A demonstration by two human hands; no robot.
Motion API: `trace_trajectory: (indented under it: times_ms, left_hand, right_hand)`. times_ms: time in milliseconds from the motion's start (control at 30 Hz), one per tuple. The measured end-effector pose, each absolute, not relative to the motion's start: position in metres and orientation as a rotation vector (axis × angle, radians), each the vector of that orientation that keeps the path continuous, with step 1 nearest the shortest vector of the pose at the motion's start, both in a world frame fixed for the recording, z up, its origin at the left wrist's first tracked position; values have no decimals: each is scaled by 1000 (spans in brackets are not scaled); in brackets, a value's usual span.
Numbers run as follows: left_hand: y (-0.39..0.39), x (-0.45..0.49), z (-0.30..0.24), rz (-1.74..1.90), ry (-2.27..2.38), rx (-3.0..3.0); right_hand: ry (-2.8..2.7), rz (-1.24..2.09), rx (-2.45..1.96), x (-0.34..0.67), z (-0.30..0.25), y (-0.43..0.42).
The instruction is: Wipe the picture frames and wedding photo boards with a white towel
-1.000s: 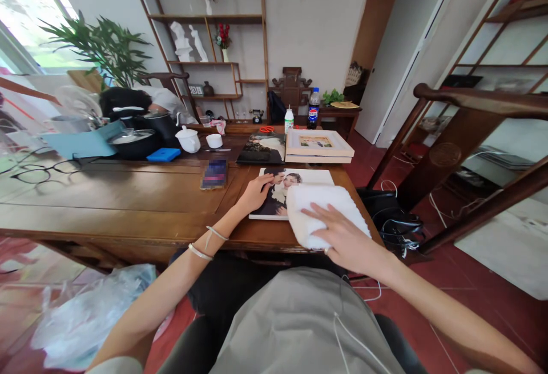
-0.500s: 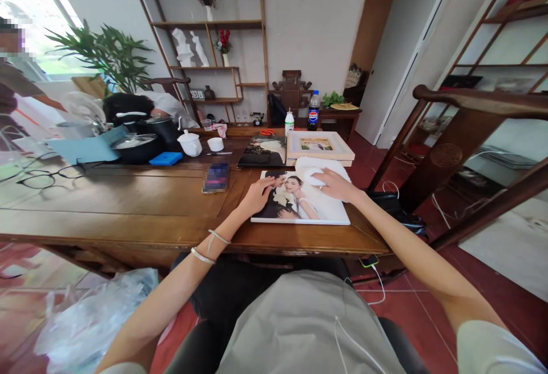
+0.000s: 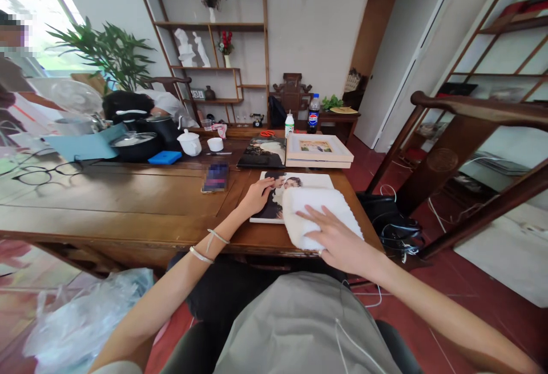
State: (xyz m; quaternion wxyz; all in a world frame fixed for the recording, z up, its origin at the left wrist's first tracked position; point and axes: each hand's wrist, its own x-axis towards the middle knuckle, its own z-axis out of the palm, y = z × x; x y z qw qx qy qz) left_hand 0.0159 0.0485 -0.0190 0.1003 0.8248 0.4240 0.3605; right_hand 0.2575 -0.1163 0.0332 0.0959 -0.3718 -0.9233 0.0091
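Note:
A wedding photo panel (image 3: 274, 212) lies flat near the table's front edge, its right part covered by a fluffy white cloth (image 3: 342, 208). My right hand (image 3: 331, 237) rests on the cloth with its fingers spread flat over it. The cloth reaches past the panel's front and right edges. On the panel's left side lies my left hand (image 3: 257, 196), fingers stretched out and touching the printed surface, holding nothing. Two bracelets circle the left wrist. Behind the panel are a dark photo panel (image 3: 262, 153) and stacked pale-framed pictures (image 3: 319, 160).
A phone (image 3: 215, 177) lies left of the panel. Farther back stand a white teapot (image 3: 189, 143), a cup, a white bottle and a cola bottle (image 3: 313, 114). Glasses lie at the left. A wooden chair (image 3: 454, 140) stands right; another person is at far left.
My right hand has come toward me with the cloth, from the panel's back right to its front right edge. Its fingers are now spread. My left hand has stayed in place.

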Motion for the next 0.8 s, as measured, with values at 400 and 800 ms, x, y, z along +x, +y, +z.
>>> trace_trajectory:
  times_ms: [400,800]
  left_hand:
    - [50,15,-19,1045,1243,2425]
    - [46,16,-16,1051,1252,2402]
  right_hand:
    - [-2661,23,-1179,273,39,20]
    - [-2753,17,-1149,251,43,-79]
